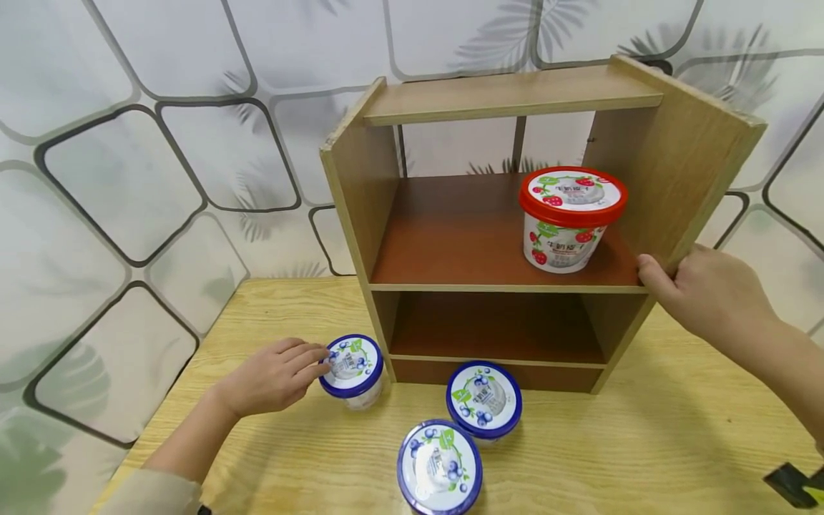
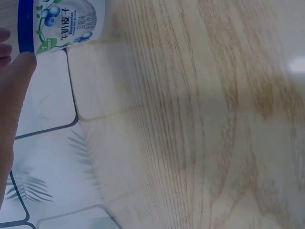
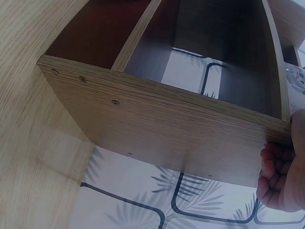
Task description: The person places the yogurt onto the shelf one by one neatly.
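My left hand (image 1: 275,379) is beside a blue-lidded blueberry tub (image 1: 350,363) at the shelf's left front corner. Its fingertips touch the lid's left edge, and the left wrist view has the thumb (image 2: 21,71) at the blue rim. On the right, my right hand (image 1: 721,290) holds the front edge of the wooden shelf unit's side panel (image 1: 698,168), thumb on the inner side and fingers curled against the outside. A red-lidded strawberry tub (image 1: 573,218) stands upright on the upper shelf board (image 1: 450,243), near that panel.
Two more blue-lidded tubs (image 1: 484,399) (image 1: 440,465) stand close together on the wood-grain table (image 1: 579,458) before the shelf. Behind it rises a patterned wall covering (image 1: 212,157). A dark object (image 1: 788,485) shows at the lower right.
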The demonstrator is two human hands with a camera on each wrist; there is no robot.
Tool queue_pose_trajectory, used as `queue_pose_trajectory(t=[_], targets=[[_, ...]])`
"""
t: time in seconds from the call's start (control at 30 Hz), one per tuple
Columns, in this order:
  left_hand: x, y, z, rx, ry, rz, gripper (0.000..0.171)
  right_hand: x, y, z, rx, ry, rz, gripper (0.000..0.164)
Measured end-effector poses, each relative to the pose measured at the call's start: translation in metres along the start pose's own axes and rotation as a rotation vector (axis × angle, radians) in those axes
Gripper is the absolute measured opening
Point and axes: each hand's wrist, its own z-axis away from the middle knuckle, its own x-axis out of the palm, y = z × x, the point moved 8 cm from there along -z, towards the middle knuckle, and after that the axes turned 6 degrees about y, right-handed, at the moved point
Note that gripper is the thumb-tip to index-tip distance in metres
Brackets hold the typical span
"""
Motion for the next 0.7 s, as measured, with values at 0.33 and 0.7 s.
queue_pose_trajectory(t=[0.33, 0.7], targets=[[0.006, 0.008, 0.001, 0.082, 0.012, -0.049, 0.037, 0.000, -0.001, 0.001, -0.011, 0.011, 0.014, 0.053], [0.009, 0.012, 0.002, 0.020, 0.138, -0.086, 0.044, -0.001, 0.000, 0.001, 0.011, 0.014, 0.007, 0.052]])
